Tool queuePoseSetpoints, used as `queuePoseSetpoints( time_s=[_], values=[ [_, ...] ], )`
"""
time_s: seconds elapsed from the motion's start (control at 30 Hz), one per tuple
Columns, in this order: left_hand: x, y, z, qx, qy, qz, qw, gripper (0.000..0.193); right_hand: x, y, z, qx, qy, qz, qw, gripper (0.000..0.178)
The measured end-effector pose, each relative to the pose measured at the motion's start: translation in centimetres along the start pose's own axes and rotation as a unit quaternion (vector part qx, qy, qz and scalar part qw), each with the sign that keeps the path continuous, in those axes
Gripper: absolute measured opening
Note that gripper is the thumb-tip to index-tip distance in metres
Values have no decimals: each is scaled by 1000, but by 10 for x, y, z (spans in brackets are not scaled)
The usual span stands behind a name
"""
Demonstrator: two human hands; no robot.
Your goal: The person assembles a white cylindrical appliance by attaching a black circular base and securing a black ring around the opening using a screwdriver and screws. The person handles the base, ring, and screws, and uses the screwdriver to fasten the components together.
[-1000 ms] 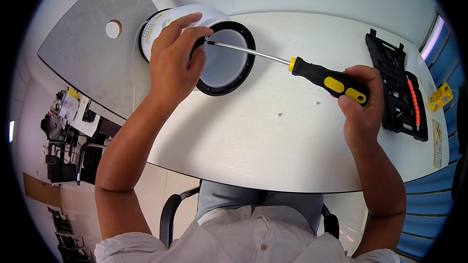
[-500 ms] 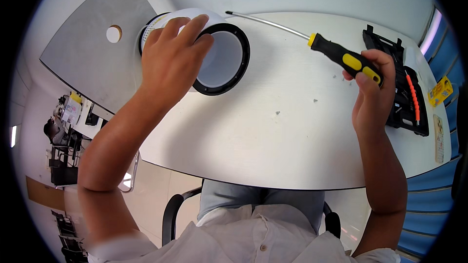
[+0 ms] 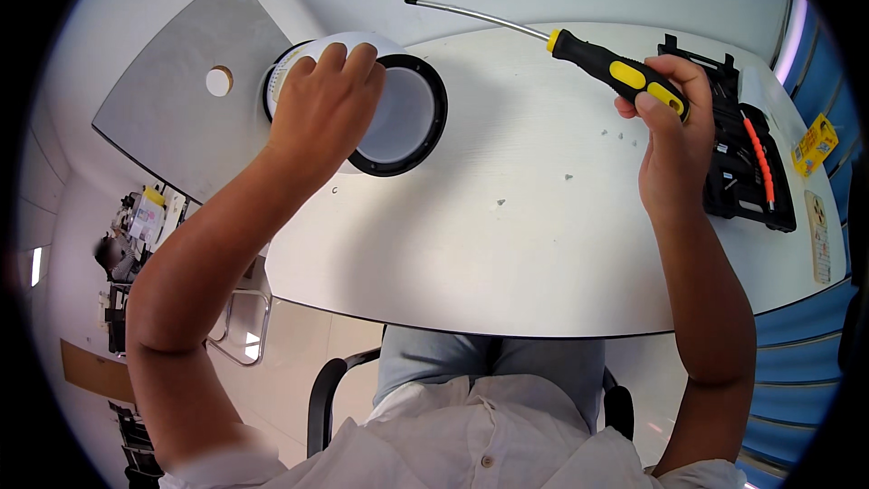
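Observation:
My left hand point(image 3: 328, 104) is closed over a white cylinder with black rims point(image 3: 438, 123), its fingers bent across the upper side. The cylinder lies on its side with its open, pale end turned towards the right. In my right hand point(image 3: 672, 140) is a screwdriver point(image 3: 593, 62) with a black and yellow handle; its long shank points up and left, above the table's far edge, touching nothing. Several small grey bits, perhaps screws point(image 3: 501, 203), are scattered on the white table point(image 3: 434, 263) between my hands.
At the right lies an open black tool case point(image 3: 735, 208) with an orange-red flexible shaft point(image 3: 759, 159). Beyond it are a yellow box point(image 3: 816, 144) and a narrow beige strip point(image 3: 818, 235). A grey tabletop point(image 3: 181, 91) with a round hole adjoins on the left. Someone sits far left.
My left hand's fingers have drawn together and bent over the cylinder. The screwdriver has moved slightly left and up with my right hand. The whole view has shifted a little.

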State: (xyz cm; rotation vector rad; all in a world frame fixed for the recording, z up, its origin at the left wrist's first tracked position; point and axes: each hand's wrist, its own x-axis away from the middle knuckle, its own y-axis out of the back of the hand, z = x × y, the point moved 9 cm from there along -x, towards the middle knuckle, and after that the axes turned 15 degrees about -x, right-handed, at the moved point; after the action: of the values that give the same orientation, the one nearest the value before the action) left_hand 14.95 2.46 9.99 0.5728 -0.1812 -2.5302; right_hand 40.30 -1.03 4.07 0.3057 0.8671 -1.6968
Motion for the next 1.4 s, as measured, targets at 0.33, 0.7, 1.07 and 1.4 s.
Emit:
queuePoseSetpoints(
  time_s=[0.33, 0.7, 1.07, 1.4],
  values=[
    [10, 9, -15, 100, -80, -125, 984, 15, 0, 0, -1, 37, 10, 0, 999, 33],
    [23, 41, -60, 348, -43, -130, 927, 15, 1, 0, -3, 24, 5, -10, 1000, 32],
    [-32, -15, -171, 586, 30, 79, 806, 13, -4, 8, -13, -23, -18, -41, 999, 32],
    [34, 25, -119, 596, -14, -34, 802, 28, -2, 8, -17, 3, -25, -24, 999, 31]
  ],
)
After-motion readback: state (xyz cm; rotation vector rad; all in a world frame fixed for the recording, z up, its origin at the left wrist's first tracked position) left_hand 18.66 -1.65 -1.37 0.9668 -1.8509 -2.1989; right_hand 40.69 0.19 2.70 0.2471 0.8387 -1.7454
